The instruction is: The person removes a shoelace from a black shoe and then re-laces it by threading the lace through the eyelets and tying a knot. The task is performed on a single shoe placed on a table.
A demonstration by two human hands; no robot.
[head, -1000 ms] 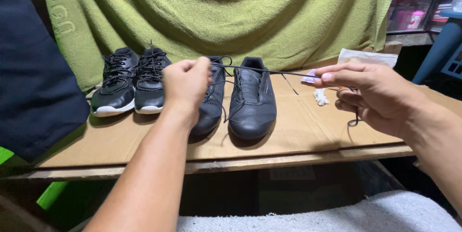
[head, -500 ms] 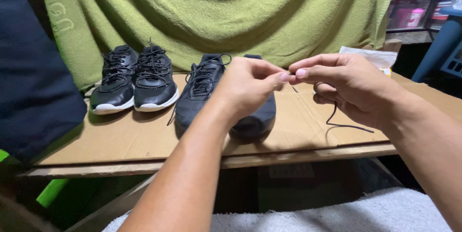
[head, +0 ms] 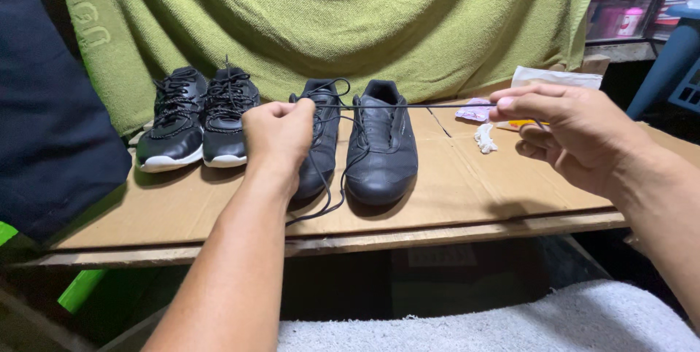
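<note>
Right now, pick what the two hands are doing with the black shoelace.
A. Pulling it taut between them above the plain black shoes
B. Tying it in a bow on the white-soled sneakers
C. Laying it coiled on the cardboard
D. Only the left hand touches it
A: the left hand and right hand each pinch the black shoelace, which runs straight between them over the plain black shoes.

Two pairs of black shoes sit on plain brown cardboard [head: 467,177]: the left pair [head: 198,115] has white soles and black laces flecked with pale specks, the right pair [head: 357,140] is matte black all over. A thin black lace [head: 408,106] runs between the left hand [head: 277,133] and right hand [head: 576,133]. Behind hangs an olive-green towel [head: 350,16] with tone-on-tone raised lettering. A dark navy cloth [head: 51,118] fills the left edge; a grey-white towel [head: 496,323] lies below. A lilac scrap [head: 477,110] and a white scrap [head: 485,138] rest on the cardboard.
</note>
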